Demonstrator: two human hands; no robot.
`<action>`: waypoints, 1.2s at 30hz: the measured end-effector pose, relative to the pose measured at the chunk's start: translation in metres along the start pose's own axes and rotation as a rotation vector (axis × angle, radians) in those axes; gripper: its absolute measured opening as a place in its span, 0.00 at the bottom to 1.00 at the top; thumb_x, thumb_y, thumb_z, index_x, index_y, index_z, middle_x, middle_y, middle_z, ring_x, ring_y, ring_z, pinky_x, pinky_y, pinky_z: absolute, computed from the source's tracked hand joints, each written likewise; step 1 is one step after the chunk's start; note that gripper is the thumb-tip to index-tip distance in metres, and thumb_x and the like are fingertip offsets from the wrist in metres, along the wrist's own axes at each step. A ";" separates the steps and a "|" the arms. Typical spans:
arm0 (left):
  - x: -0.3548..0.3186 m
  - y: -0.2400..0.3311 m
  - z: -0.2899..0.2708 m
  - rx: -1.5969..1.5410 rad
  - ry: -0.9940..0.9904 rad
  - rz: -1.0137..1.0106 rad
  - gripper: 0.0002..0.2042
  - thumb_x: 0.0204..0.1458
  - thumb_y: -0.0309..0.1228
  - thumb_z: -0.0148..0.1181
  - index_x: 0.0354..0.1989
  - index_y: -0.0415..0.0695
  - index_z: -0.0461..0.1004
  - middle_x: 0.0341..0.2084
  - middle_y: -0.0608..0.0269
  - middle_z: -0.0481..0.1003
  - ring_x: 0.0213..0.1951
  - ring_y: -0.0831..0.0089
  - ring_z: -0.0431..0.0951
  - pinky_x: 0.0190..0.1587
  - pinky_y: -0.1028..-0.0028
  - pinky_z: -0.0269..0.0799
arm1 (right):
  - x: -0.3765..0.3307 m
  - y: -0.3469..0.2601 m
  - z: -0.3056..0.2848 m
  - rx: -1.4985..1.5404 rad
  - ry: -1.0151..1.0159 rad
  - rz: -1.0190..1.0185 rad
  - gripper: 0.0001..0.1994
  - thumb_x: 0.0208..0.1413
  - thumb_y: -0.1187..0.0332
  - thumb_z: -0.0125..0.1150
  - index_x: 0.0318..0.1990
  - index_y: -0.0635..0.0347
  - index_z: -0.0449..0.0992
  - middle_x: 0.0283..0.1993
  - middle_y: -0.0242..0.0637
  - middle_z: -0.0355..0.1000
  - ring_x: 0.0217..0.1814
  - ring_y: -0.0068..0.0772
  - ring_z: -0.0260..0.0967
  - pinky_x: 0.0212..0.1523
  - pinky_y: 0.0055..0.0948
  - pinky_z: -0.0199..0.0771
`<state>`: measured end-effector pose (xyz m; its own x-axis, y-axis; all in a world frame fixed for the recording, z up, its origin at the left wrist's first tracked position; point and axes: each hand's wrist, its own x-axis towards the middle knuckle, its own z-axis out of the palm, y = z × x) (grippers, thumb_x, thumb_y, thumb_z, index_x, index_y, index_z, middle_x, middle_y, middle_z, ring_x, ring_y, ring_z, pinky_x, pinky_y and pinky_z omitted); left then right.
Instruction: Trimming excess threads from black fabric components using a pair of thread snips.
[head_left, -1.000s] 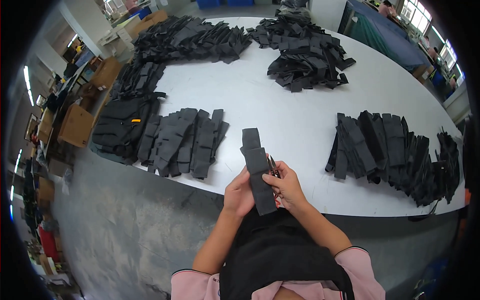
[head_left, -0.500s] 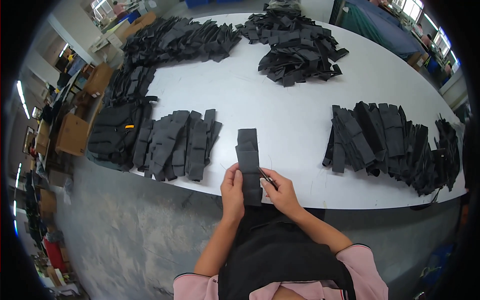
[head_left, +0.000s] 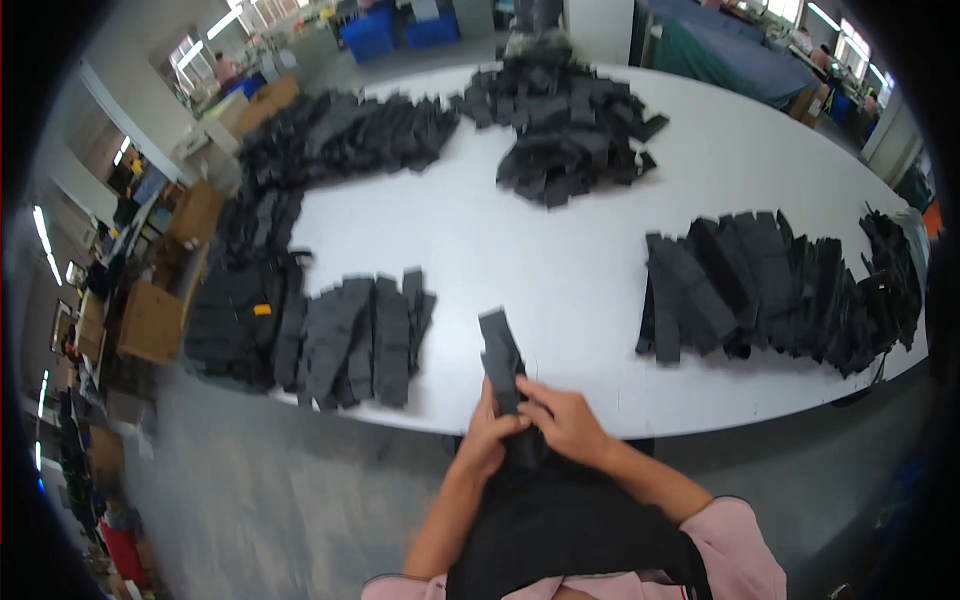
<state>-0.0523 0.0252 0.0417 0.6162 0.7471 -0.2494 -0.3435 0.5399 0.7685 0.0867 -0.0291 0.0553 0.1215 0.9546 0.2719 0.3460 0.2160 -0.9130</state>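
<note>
Both of my hands hold one long black fabric strip [head_left: 500,355] at the near edge of the white table [head_left: 560,250]. My left hand [head_left: 492,432] grips its lower left side. My right hand [head_left: 562,418] closes over its lower right side, fingers across the strip. The upper end of the strip sticks out over the table. A row of overlapping black strips [head_left: 355,340] lies just left of my hands.
A longer row of black strips [head_left: 770,285] spreads across the right of the table. Loose heaps of black pieces [head_left: 570,140] sit at the far middle, and more black pieces [head_left: 330,145] at the far left. Cardboard boxes [head_left: 150,320] stand on the floor at the left.
The strip and both hands have stayed at the table's near edge; the strip has slid down a little in my hands. The view has tilted slightly.
</note>
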 end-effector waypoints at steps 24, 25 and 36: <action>0.003 -0.039 -0.037 0.724 0.197 0.222 0.14 0.53 0.22 0.54 0.49 0.38 0.68 0.38 0.61 0.73 0.34 0.78 0.74 0.35 0.80 0.69 | 0.003 0.059 0.007 -0.009 0.250 0.166 0.18 0.35 0.81 0.50 0.38 0.62 0.75 0.25 0.36 0.65 0.22 0.24 0.60 0.24 0.26 0.61; 0.002 -0.036 -0.035 0.725 0.198 0.220 0.14 0.53 0.22 0.54 0.49 0.38 0.68 0.38 0.61 0.73 0.34 0.78 0.74 0.35 0.80 0.69 | 0.002 0.058 0.007 -0.004 0.204 0.242 0.18 0.35 0.81 0.50 0.39 0.62 0.75 0.21 0.35 0.65 0.20 0.23 0.60 0.23 0.26 0.61; 0.023 -0.034 -0.017 0.551 0.333 0.201 0.19 0.61 0.39 0.47 0.24 0.37 0.72 0.17 0.71 0.68 0.23 0.84 0.62 0.24 0.80 0.60 | -0.009 0.011 -0.015 0.299 0.054 0.637 0.14 0.42 0.78 0.61 0.41 0.62 0.74 0.25 0.34 0.67 0.24 0.23 0.68 0.25 0.24 0.70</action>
<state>-0.0388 0.0307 -0.0004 0.2959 0.9398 -0.1707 0.0374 0.1672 0.9852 0.1031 -0.0378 0.0470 0.2637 0.9044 -0.3354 -0.0772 -0.3268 -0.9419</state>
